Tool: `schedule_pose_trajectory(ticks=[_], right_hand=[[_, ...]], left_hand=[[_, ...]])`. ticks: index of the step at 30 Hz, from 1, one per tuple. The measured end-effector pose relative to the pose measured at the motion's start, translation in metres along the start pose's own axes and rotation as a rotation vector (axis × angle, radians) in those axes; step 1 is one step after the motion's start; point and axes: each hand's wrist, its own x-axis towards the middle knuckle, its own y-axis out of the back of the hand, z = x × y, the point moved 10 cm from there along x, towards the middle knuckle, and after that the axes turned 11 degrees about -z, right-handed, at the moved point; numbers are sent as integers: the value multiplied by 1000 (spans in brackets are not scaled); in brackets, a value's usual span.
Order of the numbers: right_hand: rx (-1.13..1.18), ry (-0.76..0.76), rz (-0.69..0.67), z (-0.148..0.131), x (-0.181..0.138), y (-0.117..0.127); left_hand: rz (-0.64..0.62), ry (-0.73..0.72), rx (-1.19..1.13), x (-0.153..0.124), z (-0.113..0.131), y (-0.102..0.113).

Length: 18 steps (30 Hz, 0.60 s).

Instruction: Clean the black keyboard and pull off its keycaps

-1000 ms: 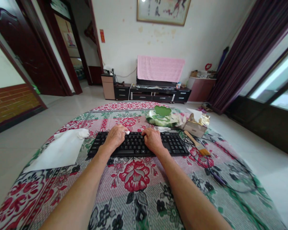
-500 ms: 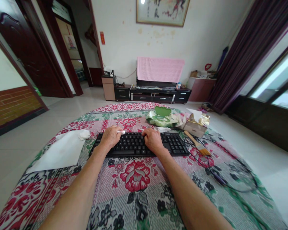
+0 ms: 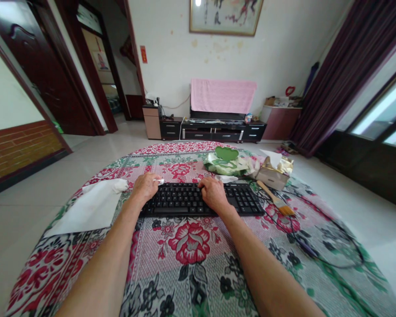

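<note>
A black keyboard [image 3: 181, 200] lies flat on the flowered tablecloth in front of me. My left hand [image 3: 145, 188] is over its left end, fingers closed on a small wad of white wipe [image 3: 159, 181] that pokes out by the top row of keys. Most of the wad is hidden in the fingers. My right hand [image 3: 214, 193] lies on the keyboard right of its middle, its fingers curled at the far edge and gripping it. The keys under both hands are covered from sight.
A white sheet [image 3: 89, 209] with a crumpled piece lies at the left. Behind the keyboard are a wipes pack [image 3: 227, 163] with a raised green lid and a small box [image 3: 272, 174]. A brush [image 3: 277, 200] and a looped cable [image 3: 336, 264] lie at the right.
My left hand has slid leftward along the top of the keyboard with the wipe. The right hand stays in its grip; the whole view has shifted slightly.
</note>
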Motion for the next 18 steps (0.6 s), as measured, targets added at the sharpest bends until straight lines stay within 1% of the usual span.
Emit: schedule_pose_trajectory(ticks=[2,4,7,10,13,15,18], right_hand=[[3,3,-4,-1,0,0],[4,1,-8,-1,0,1],[6,-4,-11,-1,0,1],[9,-2,-13,-1,0,1],[-3,2,-13,-1,1,1],[-11,5,-9,-1,1,1],[-13,8,-7,-1,1,1]], left_hand=[[22,41,11,-1,-15,6],[43,64,14,-2,-23,11],[49,32,11,-3,-17,12],[-19,16,14,-2,-11,7],[-93,113,5,-4,-23,5],[-104,166,-12,-5,-30,8],[-129,147,-42,-5,-30,7]])
